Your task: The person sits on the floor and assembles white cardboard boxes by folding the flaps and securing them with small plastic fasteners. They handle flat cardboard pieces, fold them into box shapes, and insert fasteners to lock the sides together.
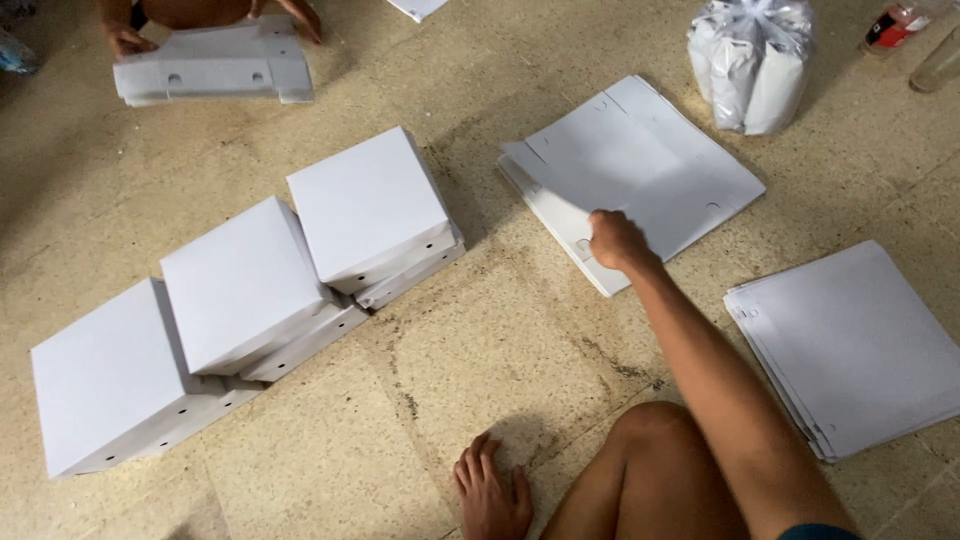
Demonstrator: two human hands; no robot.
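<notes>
While the right hand (612,240) reaches forward from the lower right, its fingers are curled down onto the near edge of a stack of flat white sheets (640,160) lying on the floor (470,330); it pinches the top sheet at that edge, though how tightly cannot be told. The stack spreads away from the hand toward the upper right, so most of it lies beyond the knuckles. The left hand (492,492) rests flat on the floor near the bottom edge, fingers spread and holding nothing, beside the person's bent knee (650,440) and well apart from the stack.

A second pile of flat sheets (860,345) lies to the right of the reaching arm. Three folded white boxes (250,300) sit in an overlapping diagonal row to the left. A clear bag of white rolls (752,62) stands just beyond the stack. At the top left, another person's hands (125,40) grip a part-folded box (212,65).
</notes>
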